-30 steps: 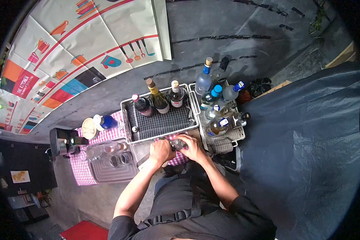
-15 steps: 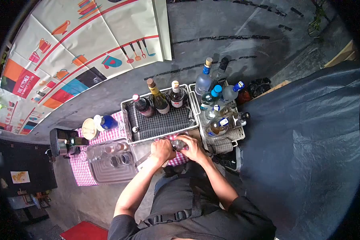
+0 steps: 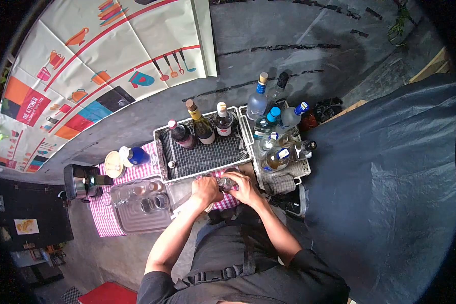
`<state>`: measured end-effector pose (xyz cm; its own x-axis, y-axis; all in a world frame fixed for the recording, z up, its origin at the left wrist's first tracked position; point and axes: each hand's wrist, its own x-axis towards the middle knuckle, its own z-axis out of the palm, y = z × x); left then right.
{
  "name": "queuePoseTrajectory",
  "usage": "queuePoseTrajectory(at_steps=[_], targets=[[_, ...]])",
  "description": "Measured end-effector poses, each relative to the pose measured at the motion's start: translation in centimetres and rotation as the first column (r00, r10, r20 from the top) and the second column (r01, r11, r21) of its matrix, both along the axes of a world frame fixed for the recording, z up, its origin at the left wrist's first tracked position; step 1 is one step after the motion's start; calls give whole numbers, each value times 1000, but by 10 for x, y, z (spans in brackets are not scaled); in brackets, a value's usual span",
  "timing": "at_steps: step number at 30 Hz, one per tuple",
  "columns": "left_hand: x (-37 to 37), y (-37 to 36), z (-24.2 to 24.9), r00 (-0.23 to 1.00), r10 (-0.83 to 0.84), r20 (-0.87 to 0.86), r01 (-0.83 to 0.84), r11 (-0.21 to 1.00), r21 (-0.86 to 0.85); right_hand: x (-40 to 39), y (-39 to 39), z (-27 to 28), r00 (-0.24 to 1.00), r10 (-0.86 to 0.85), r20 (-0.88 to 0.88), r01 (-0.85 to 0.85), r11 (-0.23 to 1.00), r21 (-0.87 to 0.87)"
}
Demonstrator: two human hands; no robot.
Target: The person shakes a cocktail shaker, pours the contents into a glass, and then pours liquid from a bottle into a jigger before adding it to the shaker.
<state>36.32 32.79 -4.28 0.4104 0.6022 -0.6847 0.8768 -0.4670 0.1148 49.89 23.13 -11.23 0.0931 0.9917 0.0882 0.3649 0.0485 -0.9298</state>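
Note:
Both hands meet at the front of the wire basket, over a checked cloth [image 3: 227,201]. My right hand [image 3: 245,188] curls around a small clear glass [image 3: 225,184], its fingers over the far side. Pressed close on the left is my left hand [image 3: 206,189], closed like a fist beside the glass. What sits inside that fist is hidden, and a pale edge shows below it. Directly beyond stands the white wire basket [image 3: 202,175], lined with dark mesh, with three corked or capped bottles [image 3: 204,129] upright along its back.
On the left a clear tray [image 3: 142,223] holds several glasses [image 3: 160,201]. Behind it are a blue bottle [image 3: 134,155], a round wooden dish [image 3: 114,164] and a black-and-steel appliance [image 3: 83,181]. To the right a second rack [image 3: 303,171] carries several liquor bottles [image 3: 272,121]. Dark sheeting [image 3: 385,192] hangs further right.
Both hands stay in almost the same place around the glass. The view has shifted very slightly; the bottles, basket and tray have not moved.

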Motion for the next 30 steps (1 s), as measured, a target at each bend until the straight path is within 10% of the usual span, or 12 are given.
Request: queuePoseTrajectory(at_steps=[16, 24, 30], targets=[[-7, -2, -5, 997, 4, 76, -8, 999, 47, 2, -2, 0, 1000, 4, -17, -4, 1000, 11], [-28, -8, -24, 908, 110, 405, -190, 968, 164, 6, -12, -9, 880, -86, -468, -1, 983, -183], [-47, -21, -15, 764, 284, 580, -430, 894, 128, 23, -14, 1, 962, -164, -221, 121, 974, -193]])
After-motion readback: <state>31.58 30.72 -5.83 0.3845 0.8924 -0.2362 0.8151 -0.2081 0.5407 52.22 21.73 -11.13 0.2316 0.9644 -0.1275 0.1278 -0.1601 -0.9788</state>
